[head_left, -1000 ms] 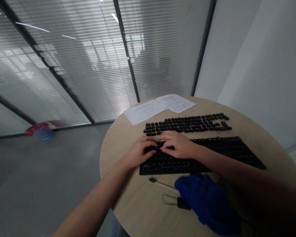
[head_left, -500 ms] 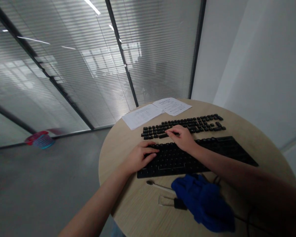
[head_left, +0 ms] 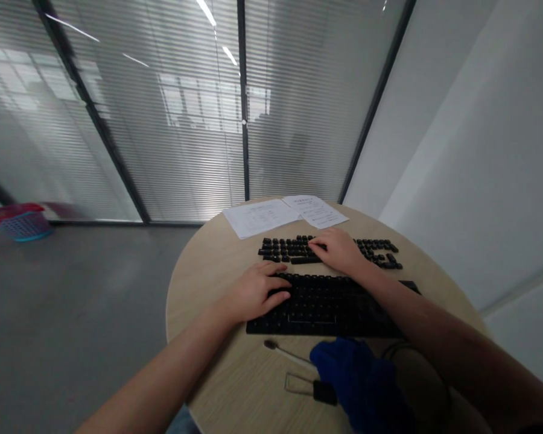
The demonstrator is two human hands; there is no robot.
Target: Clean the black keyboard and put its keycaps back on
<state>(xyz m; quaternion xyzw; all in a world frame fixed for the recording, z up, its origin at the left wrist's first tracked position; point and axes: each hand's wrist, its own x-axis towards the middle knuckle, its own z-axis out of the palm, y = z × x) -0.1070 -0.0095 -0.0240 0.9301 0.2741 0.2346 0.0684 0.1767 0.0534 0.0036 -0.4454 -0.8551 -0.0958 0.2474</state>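
A black keyboard base point(head_left: 317, 310) lies across the round table, with raised keycaps along its far edge. Beyond it, loose black keycaps point(head_left: 278, 249) are laid out in rows. My left hand point(head_left: 253, 292) rests on the left end of the base, its fingers apart. Over the middle of the loose keycaps is my right hand point(head_left: 339, 250), thumb and forefinger pinched together at the rows. Whatever may be between those fingertips is too small to make out. My right forearm hides part of the base's right side.
Near the front lie a blue cloth point(head_left: 357, 380), a thin brush-like stick point(head_left: 294, 357) and a black binder clip point(head_left: 324, 392). Two printed sheets point(head_left: 262, 217) lie at the far edge of the table point(head_left: 235, 386). A red and blue basket point(head_left: 25, 224) stands on the floor at left.
The head view has turned and levelled. My right fingertips have shifted from near the space bar keycap to rows farther away. My left hand stays on the base.
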